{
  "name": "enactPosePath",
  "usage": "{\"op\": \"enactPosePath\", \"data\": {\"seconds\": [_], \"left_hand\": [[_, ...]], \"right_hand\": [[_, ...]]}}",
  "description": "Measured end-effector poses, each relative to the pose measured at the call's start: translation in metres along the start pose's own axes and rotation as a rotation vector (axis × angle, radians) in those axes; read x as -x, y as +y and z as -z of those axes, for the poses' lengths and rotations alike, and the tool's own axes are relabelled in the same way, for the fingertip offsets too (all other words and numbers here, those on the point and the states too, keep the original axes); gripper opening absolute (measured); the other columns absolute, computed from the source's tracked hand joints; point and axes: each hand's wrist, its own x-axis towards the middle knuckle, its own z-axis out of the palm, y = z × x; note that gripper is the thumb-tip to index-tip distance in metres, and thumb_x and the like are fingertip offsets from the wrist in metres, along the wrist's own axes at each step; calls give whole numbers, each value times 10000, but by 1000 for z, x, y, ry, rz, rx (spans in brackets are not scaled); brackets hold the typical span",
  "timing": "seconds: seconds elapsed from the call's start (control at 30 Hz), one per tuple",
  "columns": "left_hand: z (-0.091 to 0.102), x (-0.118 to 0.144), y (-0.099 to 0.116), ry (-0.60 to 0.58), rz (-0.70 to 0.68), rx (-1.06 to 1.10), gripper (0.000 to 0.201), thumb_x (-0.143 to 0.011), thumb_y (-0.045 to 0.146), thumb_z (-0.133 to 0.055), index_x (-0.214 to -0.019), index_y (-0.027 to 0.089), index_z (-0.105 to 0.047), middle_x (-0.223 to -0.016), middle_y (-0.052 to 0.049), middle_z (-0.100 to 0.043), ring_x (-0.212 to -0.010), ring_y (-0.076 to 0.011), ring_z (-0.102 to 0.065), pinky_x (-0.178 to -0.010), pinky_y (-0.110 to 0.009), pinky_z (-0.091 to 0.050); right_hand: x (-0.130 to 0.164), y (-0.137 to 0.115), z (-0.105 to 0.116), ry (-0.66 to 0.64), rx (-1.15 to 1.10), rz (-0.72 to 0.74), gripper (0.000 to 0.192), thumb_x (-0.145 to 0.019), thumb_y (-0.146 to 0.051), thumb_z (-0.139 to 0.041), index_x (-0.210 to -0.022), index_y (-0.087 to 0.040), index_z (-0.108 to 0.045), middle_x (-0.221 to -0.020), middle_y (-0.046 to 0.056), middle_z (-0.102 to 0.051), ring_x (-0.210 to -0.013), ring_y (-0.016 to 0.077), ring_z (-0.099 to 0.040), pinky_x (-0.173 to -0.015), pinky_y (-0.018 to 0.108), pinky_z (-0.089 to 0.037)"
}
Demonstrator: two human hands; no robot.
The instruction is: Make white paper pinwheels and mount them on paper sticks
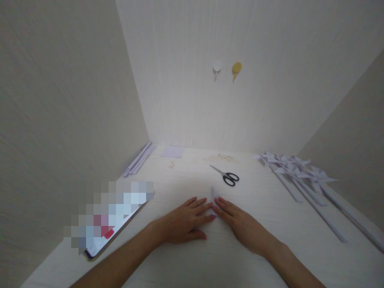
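Paper piece [213,199], just before the scissors [226,176], seems light and easily creased; left hand [184,221] and right hand [240,224] press it flat-fingered at its near edge, gripping nothing.

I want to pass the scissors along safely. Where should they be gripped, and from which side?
Grip the scissors by the black handle loops, which lie at the right end, nearer the person; the closed blades point away to the left. Coming in from the right hand side probably works best, since that hand is nearest the loops.

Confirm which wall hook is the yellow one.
The right-hand hook is yellow; the left-hand hook beside it is white.
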Motion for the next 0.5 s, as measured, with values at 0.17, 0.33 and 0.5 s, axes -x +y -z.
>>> {"op": "enactPosePath", "data": {"seconds": [0.17, 0.33, 0.5], "left_hand": [[-3, 2, -4, 63, -27, -28, 410, -805, 396, -378, -1154, 195, -456, -1296, -114, -365, -1204, -225, -298, -1000, -395, -198], [-5, 2, -5, 90, -40, -75, 347, -815, 363, -367, -1066, 182, -523, -1263, -120, -403, -1174, -208, -343, -990, -383, -226], [-1, -1, -3, 92, -38, -89, 337, -810, 356, -383, -1046, 170, -537, -1273, -125, -387, -1175, -212, -339, -989, -379, -231]], "right_hand": [[-1, -2, 1, -26, 53, 22, 496, -818, -172, -367, -1302, -160, -259, -1351, 104, -269, -1238, 196, -219, -998, 371, -269], [1, -3, 5, -48, 45, 42, 500, -826, -397, -366, -1261, -151, -354, -1338, 134, -283, -1231, 230, -237, -982, 393, -287], [3, 2, 4, -67, 32, 67, 515, -823, -412, -371, -1276, -172, -323, -1347, 102, -273, -1245, 218, -196, -997, 390, -261]]}}
